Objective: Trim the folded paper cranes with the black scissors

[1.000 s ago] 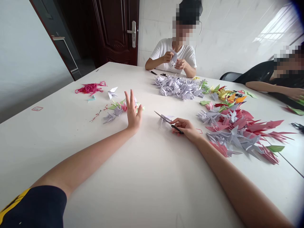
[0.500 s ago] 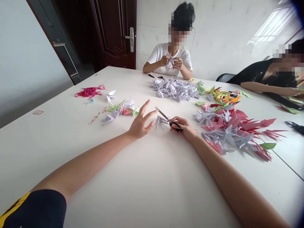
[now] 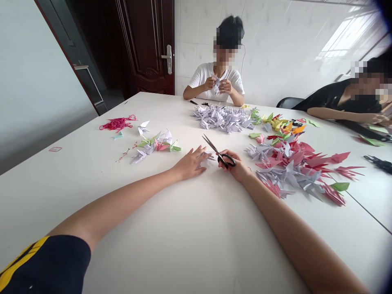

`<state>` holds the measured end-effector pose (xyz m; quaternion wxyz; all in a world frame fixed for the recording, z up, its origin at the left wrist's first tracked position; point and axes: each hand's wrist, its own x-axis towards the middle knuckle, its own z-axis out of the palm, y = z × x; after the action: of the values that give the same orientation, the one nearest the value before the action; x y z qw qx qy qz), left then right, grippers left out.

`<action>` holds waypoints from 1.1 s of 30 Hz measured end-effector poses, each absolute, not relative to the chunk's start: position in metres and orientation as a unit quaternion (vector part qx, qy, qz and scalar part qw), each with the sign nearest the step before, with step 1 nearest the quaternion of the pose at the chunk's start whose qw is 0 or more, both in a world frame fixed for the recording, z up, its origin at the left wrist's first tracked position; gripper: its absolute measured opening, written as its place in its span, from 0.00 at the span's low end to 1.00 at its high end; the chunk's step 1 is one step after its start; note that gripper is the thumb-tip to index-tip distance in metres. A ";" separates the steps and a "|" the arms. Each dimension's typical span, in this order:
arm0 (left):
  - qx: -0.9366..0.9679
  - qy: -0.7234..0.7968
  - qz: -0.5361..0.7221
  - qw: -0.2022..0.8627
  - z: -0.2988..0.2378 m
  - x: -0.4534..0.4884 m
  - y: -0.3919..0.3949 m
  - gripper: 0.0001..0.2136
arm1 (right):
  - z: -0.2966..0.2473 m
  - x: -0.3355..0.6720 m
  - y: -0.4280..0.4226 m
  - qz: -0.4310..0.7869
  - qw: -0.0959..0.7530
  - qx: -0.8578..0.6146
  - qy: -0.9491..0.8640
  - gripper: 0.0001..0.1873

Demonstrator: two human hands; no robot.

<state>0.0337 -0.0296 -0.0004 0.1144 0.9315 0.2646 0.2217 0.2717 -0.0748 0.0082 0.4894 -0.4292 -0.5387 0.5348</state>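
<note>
My right hand (image 3: 233,164) grips a pair of black-handled scissors (image 3: 226,159), its blades slightly apart and aimed up and to the left. My left hand (image 3: 192,164) rests low at the table with its fingers spread, partly over a pale lilac paper crane (image 3: 209,156). That crane lies between the two hands, and its left part is hidden by my fingers. Left of my left hand sits a small group of folded cranes (image 3: 156,143) in lilac, green and pink.
On the white table (image 3: 196,237), a large pile of red and lilac cranes (image 3: 297,163) lies right of my hands. Farther back are a lilac pile (image 3: 223,118) and tangled pink yarn (image 3: 117,123). One person (image 3: 219,81) folds paper opposite; another (image 3: 339,102) sits at the right.
My left hand has come down from a raised, spread pose onto the lilac crane. The scissors' blades have parted a little and point more upward.
</note>
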 end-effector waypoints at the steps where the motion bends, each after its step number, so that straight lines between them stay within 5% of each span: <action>1: 0.934 0.255 0.226 0.112 -0.001 0.035 -0.029 0.25 | 0.008 0.272 -0.075 0.534 0.490 -0.428 -0.539 0.22; 11: 0.900 0.290 0.310 0.096 -0.004 0.031 -0.034 0.16 | 0.007 0.273 -0.073 0.539 0.490 -0.427 -0.536 0.21; 21: 0.747 0.379 0.473 0.273 0.001 0.023 -0.030 0.01 | 0.010 0.271 -0.076 0.554 0.485 -0.414 -0.535 0.20; 33: 0.712 0.436 0.461 0.300 0.006 0.022 -0.026 0.05 | -0.001 0.278 -0.075 0.546 0.440 -0.416 -0.579 0.17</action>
<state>0.0221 -0.0264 0.0060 0.3002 0.7124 0.4362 0.4605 0.2783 -0.0750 -0.0011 0.4402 -0.4163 -0.5788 0.5459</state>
